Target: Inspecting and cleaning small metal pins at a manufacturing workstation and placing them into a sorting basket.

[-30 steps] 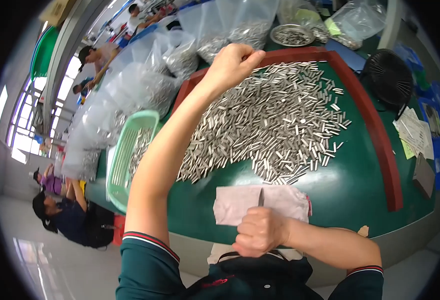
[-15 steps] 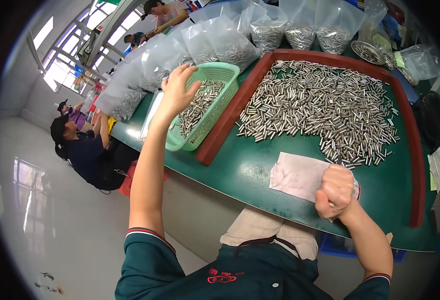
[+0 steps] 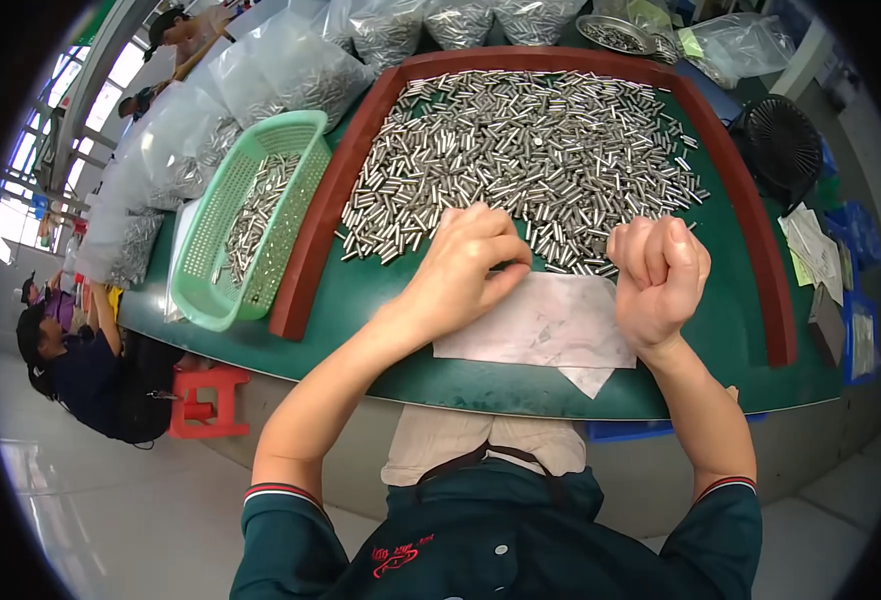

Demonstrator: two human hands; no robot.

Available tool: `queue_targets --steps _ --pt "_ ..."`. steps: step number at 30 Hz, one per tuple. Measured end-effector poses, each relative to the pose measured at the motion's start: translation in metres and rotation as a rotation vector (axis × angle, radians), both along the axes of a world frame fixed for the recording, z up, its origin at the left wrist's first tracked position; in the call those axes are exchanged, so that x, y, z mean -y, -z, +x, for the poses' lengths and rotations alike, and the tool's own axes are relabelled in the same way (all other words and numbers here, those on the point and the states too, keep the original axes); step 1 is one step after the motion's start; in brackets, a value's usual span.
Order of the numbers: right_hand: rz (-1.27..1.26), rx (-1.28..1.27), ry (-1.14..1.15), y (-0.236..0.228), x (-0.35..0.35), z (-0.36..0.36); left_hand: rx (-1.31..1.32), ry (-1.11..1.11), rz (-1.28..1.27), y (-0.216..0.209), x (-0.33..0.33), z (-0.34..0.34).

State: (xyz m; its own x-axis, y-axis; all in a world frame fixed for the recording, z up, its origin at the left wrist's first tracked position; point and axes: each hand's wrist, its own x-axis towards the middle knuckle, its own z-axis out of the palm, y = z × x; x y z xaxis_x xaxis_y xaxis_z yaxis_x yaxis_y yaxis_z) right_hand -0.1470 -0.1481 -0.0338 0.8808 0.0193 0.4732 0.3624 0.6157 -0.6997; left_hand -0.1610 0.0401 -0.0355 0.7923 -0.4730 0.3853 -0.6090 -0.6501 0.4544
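Loosely curled, my left hand is above the near edge of a heap of short silver metal pins. Its thumb stands apart from the index finger, and the other fingertips are hidden. A pale pink cloth lies between my hands, creased, with one corner drooping toward the table's front edge. My right hand is a raised fist at the cloth's right end. Anything inside that fist is hidden. A dark red wooden frame borders the heap on three sides. Left of it, a green plastic basket holds more pins.
Clear bags of pins line the back and left. A metal bowl of pins stands at the back, right of centre. A black fan and papers sit at the right. Seated at the left is another person near a red stool.
My left hand has come from above the green basket to the heap's near edge, its fingers curling. My right fist has lifted off the cloth and turned. The view has shifted rightward.
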Motion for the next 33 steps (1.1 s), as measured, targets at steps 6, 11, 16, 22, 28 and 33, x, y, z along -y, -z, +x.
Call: queue_targets --steps 6,11,16,22,28,33 --pt "-0.068 0.064 -0.008 0.002 0.003 -0.002 0.041 0.067 -0.003 0.014 0.027 0.009" --pt "-0.019 -0.021 -0.016 0.003 0.001 0.000 0.058 0.033 0.075 0.016 0.026 0.010" --pt "0.106 -0.231 -0.150 0.003 0.001 0.004 0.029 -0.025 0.066 0.018 0.023 0.009" --pt "0.113 -0.381 -0.242 0.003 -0.004 -0.001 -0.088 0.033 0.017 0.014 0.018 -0.005" --pt "0.013 -0.406 -0.250 0.009 -0.007 -0.004 -0.168 -0.016 -0.023 0.015 0.020 -0.004" --pt "0.008 -0.442 -0.260 0.009 -0.009 -0.003 -0.186 -0.012 -0.018 0.014 0.021 -0.005"
